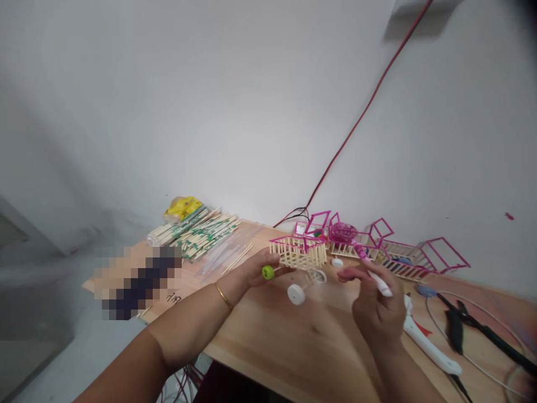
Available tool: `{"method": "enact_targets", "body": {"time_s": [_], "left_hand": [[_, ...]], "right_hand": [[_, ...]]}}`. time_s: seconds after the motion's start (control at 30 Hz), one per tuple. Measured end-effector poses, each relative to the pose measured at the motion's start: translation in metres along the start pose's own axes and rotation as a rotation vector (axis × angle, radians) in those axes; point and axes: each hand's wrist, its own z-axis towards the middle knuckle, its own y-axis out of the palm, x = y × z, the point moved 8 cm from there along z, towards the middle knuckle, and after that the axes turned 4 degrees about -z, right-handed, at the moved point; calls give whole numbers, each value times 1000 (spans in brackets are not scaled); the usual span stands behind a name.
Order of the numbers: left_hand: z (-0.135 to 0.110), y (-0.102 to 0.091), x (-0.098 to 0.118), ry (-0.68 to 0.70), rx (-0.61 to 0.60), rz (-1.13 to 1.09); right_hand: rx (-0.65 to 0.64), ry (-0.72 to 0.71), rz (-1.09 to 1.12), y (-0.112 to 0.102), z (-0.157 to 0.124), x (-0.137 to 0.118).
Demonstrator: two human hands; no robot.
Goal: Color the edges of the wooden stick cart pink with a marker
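Note:
My left hand point(258, 270) grips a small toy cart point(300, 256) built of pale wooden sticks, with its top rim coloured pink. Round wheels that look like bottle caps sit under the cart: a green wheel point(267, 272), a white wheel point(296, 294) and a clearer one at the far side. In my right hand point(380, 313) is a white pen point(380, 284) with a pink front part. The pen points up and left, apart from the cart. My right index finger sticks out toward the cart, its tip stained pink.
Behind, against the wall, stand several pink-edged stick carts point(403, 254) and a pink woven bowl point(343, 232). Bundled sticks point(210, 232) and a yellow bag point(183, 208) lie at the left. At the right are a white glue gun point(432, 344), black-handled pliers point(474, 319) and cables.

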Motion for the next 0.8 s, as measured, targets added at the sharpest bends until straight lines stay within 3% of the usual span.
{"method": "enact_targets", "body": {"time_s": [0.07, 0.23, 0.5, 0.8], "left_hand": [[-2, -9, -1, -4, 27, -48], [-3, -17, -7, -69, 50, -73], [-2, -12, -16, -143, 25, -40], [0, -3, -20, -136, -3, -9]], "right_hand": [[58, -75, 32, -11, 6, -9], [134, -55, -10, -26, 10, -13], [21, -106, -142, -21, 7, -30], [-107, -116, -144, -8, 1, -18]]}}
